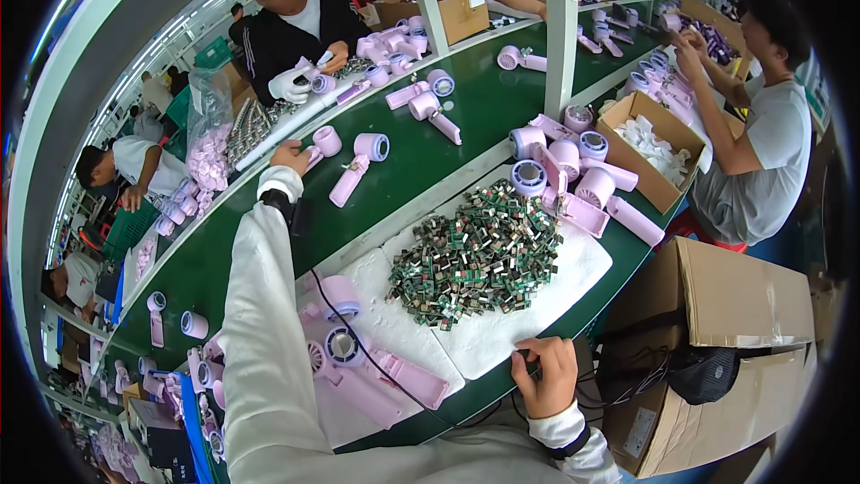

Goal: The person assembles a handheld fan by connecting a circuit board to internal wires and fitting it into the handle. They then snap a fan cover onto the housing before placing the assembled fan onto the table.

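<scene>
Lilac plastic fan [327, 141], smoothly rounded, left hand [291, 157] gripping its handle [313, 159], right hand [546, 376] half-open

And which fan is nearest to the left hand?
The fan with its handle at the left hand; the next fan, to its right, lies farther away.

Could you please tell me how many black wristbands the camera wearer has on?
2: the left wristband, just behind the left hand, and the right wristband, just behind the right hand. Others may be hidden.
</scene>
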`<state>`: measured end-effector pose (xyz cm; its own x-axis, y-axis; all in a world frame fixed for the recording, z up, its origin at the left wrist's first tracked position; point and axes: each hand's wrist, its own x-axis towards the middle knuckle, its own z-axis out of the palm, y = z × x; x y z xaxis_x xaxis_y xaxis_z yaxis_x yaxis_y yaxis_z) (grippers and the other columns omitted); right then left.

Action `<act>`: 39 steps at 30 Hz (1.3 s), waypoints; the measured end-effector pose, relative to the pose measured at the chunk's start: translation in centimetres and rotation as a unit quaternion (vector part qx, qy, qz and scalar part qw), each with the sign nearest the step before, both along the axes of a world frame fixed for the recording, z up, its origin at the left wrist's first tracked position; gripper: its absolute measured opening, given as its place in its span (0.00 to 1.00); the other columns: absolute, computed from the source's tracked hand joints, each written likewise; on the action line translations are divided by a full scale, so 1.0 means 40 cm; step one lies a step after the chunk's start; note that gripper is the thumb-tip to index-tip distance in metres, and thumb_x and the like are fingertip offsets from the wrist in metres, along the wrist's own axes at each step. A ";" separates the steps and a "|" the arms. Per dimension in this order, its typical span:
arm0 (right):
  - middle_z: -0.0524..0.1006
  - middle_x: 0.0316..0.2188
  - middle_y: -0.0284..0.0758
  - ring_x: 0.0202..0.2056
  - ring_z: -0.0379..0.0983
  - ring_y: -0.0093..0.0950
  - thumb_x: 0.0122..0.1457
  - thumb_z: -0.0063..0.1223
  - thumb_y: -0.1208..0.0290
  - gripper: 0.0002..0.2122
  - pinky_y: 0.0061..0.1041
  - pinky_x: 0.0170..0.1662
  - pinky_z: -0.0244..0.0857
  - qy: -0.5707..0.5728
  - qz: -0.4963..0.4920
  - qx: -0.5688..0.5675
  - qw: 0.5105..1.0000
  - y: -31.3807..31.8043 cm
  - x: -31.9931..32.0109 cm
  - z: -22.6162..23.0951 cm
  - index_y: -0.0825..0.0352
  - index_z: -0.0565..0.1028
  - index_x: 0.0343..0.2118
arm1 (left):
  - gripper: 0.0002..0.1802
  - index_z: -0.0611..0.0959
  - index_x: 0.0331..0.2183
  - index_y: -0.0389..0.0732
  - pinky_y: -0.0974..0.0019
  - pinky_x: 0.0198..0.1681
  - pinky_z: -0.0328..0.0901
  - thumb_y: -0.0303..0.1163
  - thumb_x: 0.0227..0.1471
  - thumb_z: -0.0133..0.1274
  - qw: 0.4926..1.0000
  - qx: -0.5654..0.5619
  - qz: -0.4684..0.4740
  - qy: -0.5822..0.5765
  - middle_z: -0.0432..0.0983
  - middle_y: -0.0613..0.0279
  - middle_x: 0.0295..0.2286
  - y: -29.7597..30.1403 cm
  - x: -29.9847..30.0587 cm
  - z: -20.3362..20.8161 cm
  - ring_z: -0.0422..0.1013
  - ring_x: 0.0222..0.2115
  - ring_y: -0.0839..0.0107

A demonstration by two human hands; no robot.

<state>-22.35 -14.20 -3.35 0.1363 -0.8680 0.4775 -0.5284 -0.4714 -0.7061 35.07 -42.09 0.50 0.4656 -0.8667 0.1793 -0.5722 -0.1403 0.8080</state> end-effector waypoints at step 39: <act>0.81 0.32 0.42 0.24 0.73 0.30 0.61 0.58 0.76 0.15 0.26 0.32 0.70 -0.142 0.030 0.119 0.982 0.005 -0.029 0.095 0.69 0.78 0.51 | 0.17 0.72 0.32 0.37 0.55 0.23 0.66 0.39 0.69 0.43 0.896 0.141 -0.419 0.028 0.71 0.50 0.16 0.703 -0.994 0.104 0.74 0.19 0.53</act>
